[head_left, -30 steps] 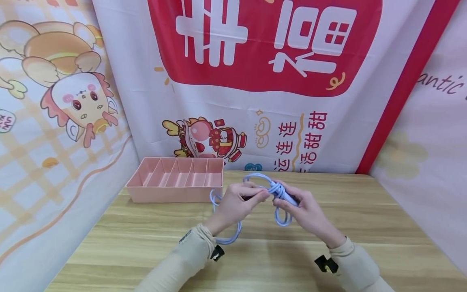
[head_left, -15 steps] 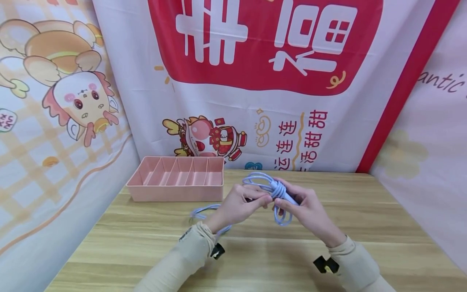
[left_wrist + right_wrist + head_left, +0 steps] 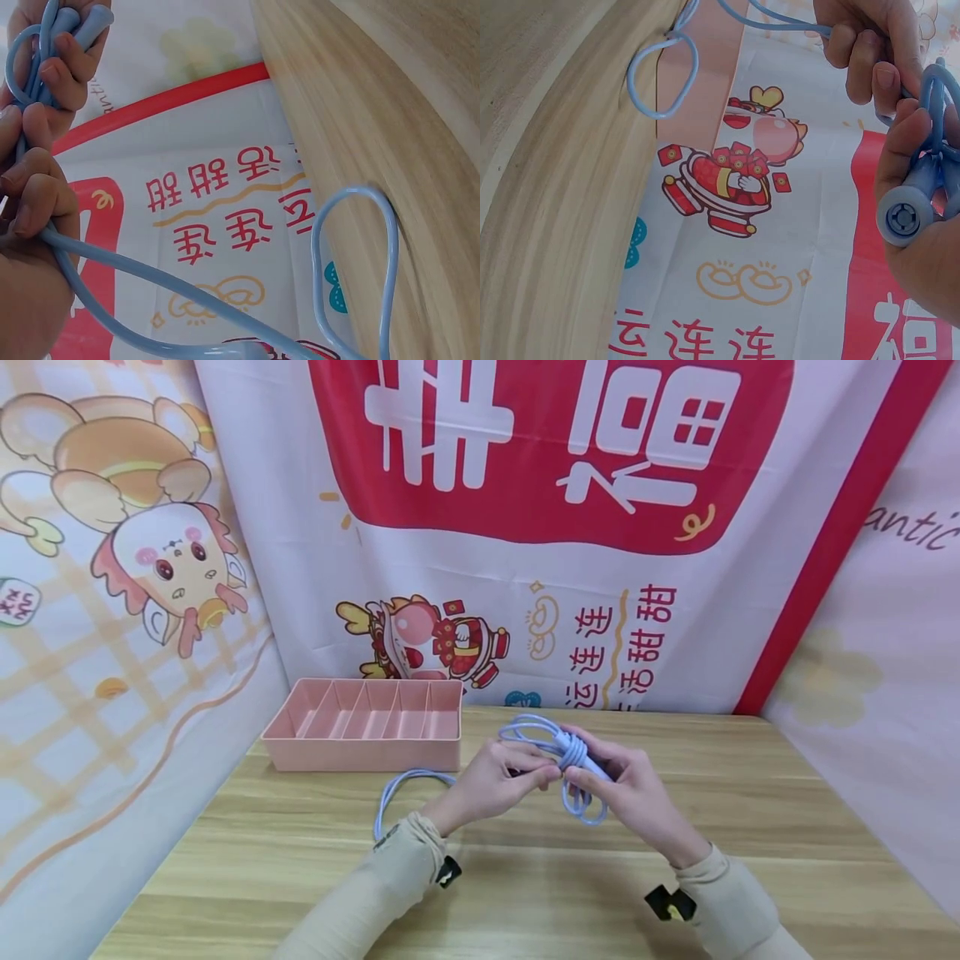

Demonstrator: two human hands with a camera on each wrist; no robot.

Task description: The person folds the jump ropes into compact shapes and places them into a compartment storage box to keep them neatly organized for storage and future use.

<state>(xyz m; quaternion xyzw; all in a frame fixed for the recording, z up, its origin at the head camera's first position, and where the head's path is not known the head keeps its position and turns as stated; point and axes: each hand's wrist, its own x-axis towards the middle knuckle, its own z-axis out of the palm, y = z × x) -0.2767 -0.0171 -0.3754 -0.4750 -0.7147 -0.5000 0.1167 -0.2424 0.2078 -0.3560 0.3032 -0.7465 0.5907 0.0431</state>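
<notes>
The person at the table (image 3: 570, 902) is holding what looks like a light-blue skipping rope (image 3: 574, 752) in both hands, above the table and a little toward its right edge. The right hand (image 3: 637, 789) is gripping the bundle, its fingers curling round the handles (image 3: 905, 214), while turns of cord are binding them. The left hand (image 3: 495, 781) is pinching cord just beside that binding, thumb and fingers drawn narrow. An upper loop (image 3: 529, 717) is standing out to the left of the binding, and a lower loop (image 3: 594, 822) is hanging beneath it. From the left hand, loose cord (image 3: 420, 772) is trailing toward the table's left edge, in front of the pink divided box (image 3: 363, 755), which is sitting near the far left corner; whether that slack is touching the table, I'm not managing to tell. To my eye the step in hand is binding the rope into a bundle, with the cord being only partly gathered. The next move is probably calling for a steady right grip, with the left fingers taking up the slack, laying it snugly against the bundle and minding that it isn't catching on the box.
</notes>
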